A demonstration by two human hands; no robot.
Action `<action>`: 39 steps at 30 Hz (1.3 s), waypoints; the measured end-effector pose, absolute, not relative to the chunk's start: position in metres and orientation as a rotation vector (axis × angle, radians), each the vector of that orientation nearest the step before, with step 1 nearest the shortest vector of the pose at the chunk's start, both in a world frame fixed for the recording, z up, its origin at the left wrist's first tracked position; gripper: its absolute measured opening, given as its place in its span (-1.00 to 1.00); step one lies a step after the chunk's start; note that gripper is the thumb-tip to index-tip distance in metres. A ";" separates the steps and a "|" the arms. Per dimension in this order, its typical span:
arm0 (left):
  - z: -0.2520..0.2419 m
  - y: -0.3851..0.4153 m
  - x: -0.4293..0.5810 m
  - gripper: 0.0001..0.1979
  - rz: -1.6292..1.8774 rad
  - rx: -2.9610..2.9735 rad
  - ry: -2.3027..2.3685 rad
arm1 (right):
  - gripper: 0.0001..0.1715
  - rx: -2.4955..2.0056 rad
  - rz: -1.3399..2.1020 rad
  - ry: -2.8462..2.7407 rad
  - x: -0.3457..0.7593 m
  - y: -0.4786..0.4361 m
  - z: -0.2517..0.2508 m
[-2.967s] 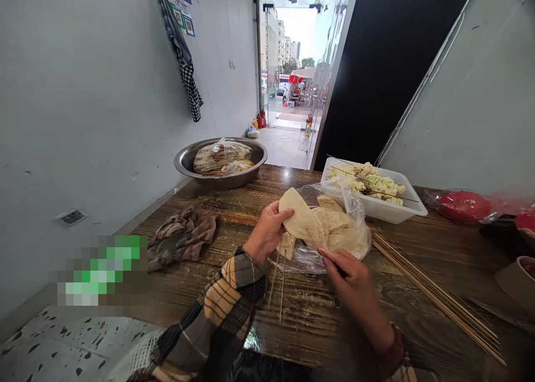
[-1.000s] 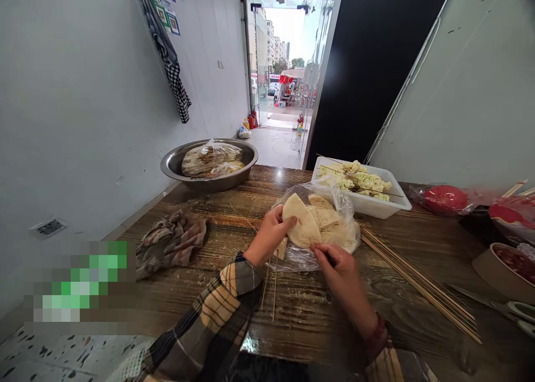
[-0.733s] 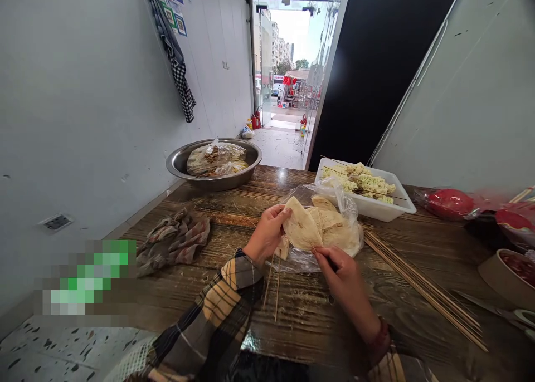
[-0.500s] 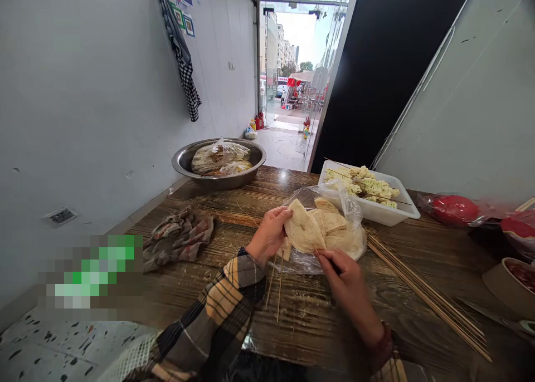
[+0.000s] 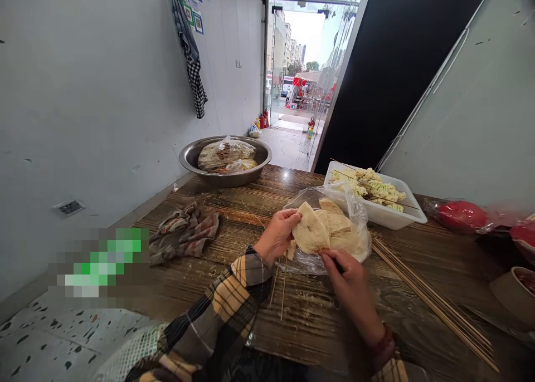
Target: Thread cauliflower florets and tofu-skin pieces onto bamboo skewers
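Observation:
My left hand (image 5: 278, 233) is closed on a thin, pale flatbread piece (image 5: 310, 229), its thumb on the near face. At the lower edge of that piece, my right hand (image 5: 345, 273) pinches a thin bamboo skewer (image 5: 321, 251), mostly hidden by the fingers. How far its tip goes into the piece I cannot tell. Behind them, more flat pieces (image 5: 340, 238) lie in and on a clear plastic bag (image 5: 356, 209). Below my left hand, skewer sticks (image 5: 283, 298) stick out toward me from another small piece (image 5: 291, 250).
Loose bamboo skewers (image 5: 434, 304) lie to the right. A white tray (image 5: 395, 219) holds skewered cauliflower (image 5: 371, 184). At the back left stands a metal basin (image 5: 234, 179) with bagged food; a crumpled cloth (image 5: 186, 231) lies nearer. A bowl (image 5: 512, 295) sits at far right.
The view has shifted slightly, moving the scene a little to the right. The held piece has changed its tilt and looks somewhat shorter. Both hands keep their grips.

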State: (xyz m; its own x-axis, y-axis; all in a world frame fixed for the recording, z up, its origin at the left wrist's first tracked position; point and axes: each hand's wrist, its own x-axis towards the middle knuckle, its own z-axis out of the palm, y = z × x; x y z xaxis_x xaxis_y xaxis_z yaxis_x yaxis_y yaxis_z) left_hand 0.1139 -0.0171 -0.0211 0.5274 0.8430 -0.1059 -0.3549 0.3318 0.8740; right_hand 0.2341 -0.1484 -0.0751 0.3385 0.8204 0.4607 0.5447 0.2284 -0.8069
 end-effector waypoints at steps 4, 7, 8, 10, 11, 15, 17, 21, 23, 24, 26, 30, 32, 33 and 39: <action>-0.021 -0.022 0.116 -0.67 0.851 0.941 0.589 | -0.70 -1.439 0.313 -1.275 0.232 -0.146 -0.075; -0.020 -0.024 0.117 -0.67 0.845 0.949 0.542 | -0.68 -1.444 0.370 -1.212 0.231 -0.144 -0.076; -0.020 -0.024 0.118 -0.69 0.840 0.941 0.521 | -0.67 -1.438 0.403 -1.185 0.231 -0.144 -0.076; -0.019 -0.026 0.118 -0.72 0.819 0.908 0.471 | -0.64 -1.405 0.482 -1.129 0.231 -0.143 -0.078; -0.020 -0.026 0.119 -0.73 0.794 0.893 0.446 | -0.63 -1.385 0.519 -1.102 0.231 -0.142 -0.079; -0.021 -0.029 0.121 -0.68 0.703 0.882 0.384 | -0.62 -1.346 0.575 -1.051 0.232 -0.141 -0.081; -0.020 -0.028 0.120 -0.68 0.732 0.879 0.392 | -0.63 -1.341 0.584 -1.076 0.232 -0.142 -0.081; -0.015 -0.015 0.111 -0.72 0.866 0.860 0.457 | -0.64 -1.367 0.561 -1.185 0.232 -0.147 -0.078; -0.013 -0.008 0.106 -0.73 0.930 0.852 0.476 | -0.68 -1.379 0.502 -1.259 0.231 -0.149 -0.079; -0.013 -0.005 0.104 -0.74 0.950 0.851 0.483 | -0.70 -1.381 0.476 -1.288 0.231 -0.150 -0.079; -0.013 -0.003 0.104 -0.74 0.961 0.860 0.483 | -0.71 -1.385 0.444 -1.315 0.230 -0.151 -0.081; -0.017 -0.008 0.109 -0.69 0.944 0.884 0.451 | -0.71 -1.404 0.426 -1.293 0.229 -0.149 -0.085; -0.019 -0.012 0.113 -0.68 0.929 0.883 0.447 | -0.70 -1.418 0.441 -1.263 0.229 -0.147 -0.086; -0.020 -0.014 0.114 -0.67 0.920 0.885 0.448 | -0.69 -1.422 0.455 -1.244 0.229 -0.147 -0.086; -0.018 -0.014 0.112 -0.63 0.876 0.937 0.471 | -0.62 -1.355 0.651 -1.126 0.227 -0.148 -0.078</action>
State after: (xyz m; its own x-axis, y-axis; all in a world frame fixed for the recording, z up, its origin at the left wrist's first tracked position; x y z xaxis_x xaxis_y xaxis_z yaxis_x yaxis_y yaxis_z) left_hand 0.1121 -0.0138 -0.0184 0.5777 0.8161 0.0131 -0.4396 0.2976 0.8475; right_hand 0.2268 -0.1475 -0.0784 0.3752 0.8937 0.2461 0.2333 0.1659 -0.9582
